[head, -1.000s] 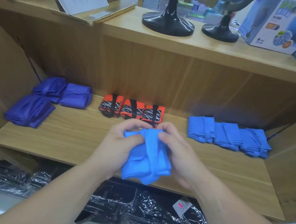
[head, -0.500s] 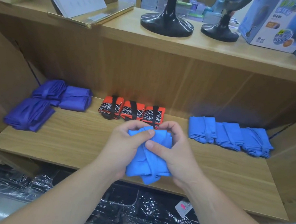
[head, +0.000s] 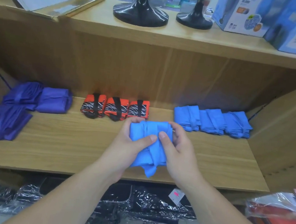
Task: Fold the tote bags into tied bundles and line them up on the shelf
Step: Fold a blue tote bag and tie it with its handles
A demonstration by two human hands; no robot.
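Note:
A folded light-blue tote bag (head: 149, 144) with its strap wrapped around it is held over the middle of the wooden shelf (head: 66, 149). My left hand (head: 127, 146) grips its left side, thumb on top. My right hand (head: 177, 151) grips the right side, its thumb pressing next to the left thumb. At the back of the shelf, three tied light-blue bundles (head: 212, 120) lie in a row on the right, and three orange-and-black bundles (head: 114, 108) in the middle. Purple bags (head: 25, 106) lie on the left.
Cardboard panels (head: 285, 137) close both shelf ends. The upper shelf holds two black stand bases (head: 140, 14), blue boxes (head: 270, 17) and a white board. Plastic-wrapped dark goods (head: 133, 205) lie below the shelf, and a red wrapped item (head: 278, 220) at lower right.
Both hands moved the blue bag forward over the shelf and flattened it; the thumbs now meet on top of the strap. My view has shifted slightly downward.

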